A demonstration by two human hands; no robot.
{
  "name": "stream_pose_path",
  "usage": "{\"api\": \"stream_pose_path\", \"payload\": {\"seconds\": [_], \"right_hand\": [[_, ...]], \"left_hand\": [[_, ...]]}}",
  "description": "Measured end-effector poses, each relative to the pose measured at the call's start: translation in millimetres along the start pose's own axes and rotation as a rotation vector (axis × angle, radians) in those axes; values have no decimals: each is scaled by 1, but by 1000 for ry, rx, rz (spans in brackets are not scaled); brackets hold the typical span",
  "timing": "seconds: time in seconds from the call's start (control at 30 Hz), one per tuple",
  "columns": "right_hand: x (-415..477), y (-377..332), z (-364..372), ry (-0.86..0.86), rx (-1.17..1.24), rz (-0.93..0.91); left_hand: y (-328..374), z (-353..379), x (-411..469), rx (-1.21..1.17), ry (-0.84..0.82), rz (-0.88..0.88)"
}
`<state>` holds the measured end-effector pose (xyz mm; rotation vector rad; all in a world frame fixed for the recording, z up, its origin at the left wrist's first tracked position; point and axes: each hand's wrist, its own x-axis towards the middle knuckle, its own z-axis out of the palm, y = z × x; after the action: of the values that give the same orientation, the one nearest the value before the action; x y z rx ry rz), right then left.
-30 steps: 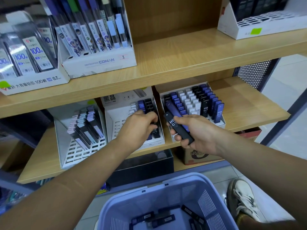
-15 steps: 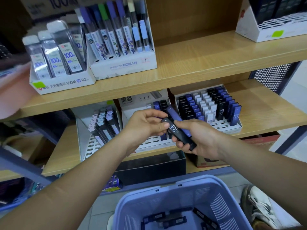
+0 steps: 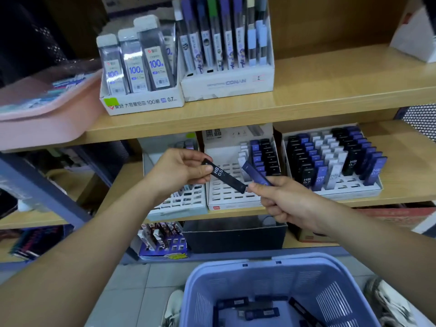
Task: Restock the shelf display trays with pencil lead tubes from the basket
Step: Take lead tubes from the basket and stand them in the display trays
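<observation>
The left hand (image 3: 179,172) pinches the far-left end of a flat black plastic lead tube (image 3: 226,177) printed HB 0.5, with the thumb on top and the fingers curled beneath. The tube slants down to the right. Its near end meets the thumb tip of the right hand (image 3: 291,204), whose fingers are curled round a flat blue-violet lead tube (image 3: 256,174) that sticks up to the left. Both tubes hang in front of the middle white slotted display tray (image 3: 226,197) on the lower wooden shelf (image 3: 405,185). That tray has blue and black tubes only in its far-right rows. Just to its right stands a fuller white tray (image 3: 349,191). Near the person, a lavender plastic basket (image 3: 306,267) holds more dark tubes (image 3: 259,312) on its bottom.
</observation>
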<state>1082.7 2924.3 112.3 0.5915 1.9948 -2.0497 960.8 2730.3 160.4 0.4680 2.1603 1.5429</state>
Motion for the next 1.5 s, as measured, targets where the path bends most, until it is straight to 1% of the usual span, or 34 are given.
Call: {"api": "stream_pose_path", "payload": {"seconds": [0.23, 0.37, 0.47, 0.53, 0.63, 0.7, 0.87, 0.93, 1.0, 1.07, 1.13, 1.17, 1.27, 1.37, 1.5], "right_hand": [[10, 5, 24, -21, -75, -21], [12, 3, 31, -15, -64, 43], [14, 3, 35, -2, -33, 48], [15, 4, 38, 5, -79, 30], [16, 4, 42, 16, -152, -4], [17, 3, 45, 27, -180, -34], [21, 3, 49, 52, -403, -190], [22, 1, 50, 68, -438, -203], [19, -5, 50, 38, -391, -163], [17, -12, 47, -44, -313, -97], [16, -18, 44, -82, -265, -79], [16, -21, 43, -71, -240, -89], [24, -24, 49, -19, -135, -106], [27, -16, 66, -48, -30, -95], [29, -3, 79, -67, 20, -133]], "left_hand": [[-4, -11, -5, 64, -5, -5], [-6, -29, -8, 185, 59, -16], [-13, -44, -8, 302, 114, -5], [-22, -52, -7, 429, 159, 32], [-33, -62, -7, 650, 226, 135], [-37, -66, -6, 748, 256, 188], [-39, -65, 0, 794, 328, 280], [-38, -64, 1, 803, 332, 308], [-36, -64, 3, 822, 321, 310], [-34, -64, 4, 785, 268, 279], [-31, -61, 4, 715, 169, 209], [-29, -60, 3, 641, 109, 158], [-24, -53, -5, 301, -33, -3], [-24, -42, -9, 113, -84, -43], [-26, -32, -10, 26, -122, -54]]}}
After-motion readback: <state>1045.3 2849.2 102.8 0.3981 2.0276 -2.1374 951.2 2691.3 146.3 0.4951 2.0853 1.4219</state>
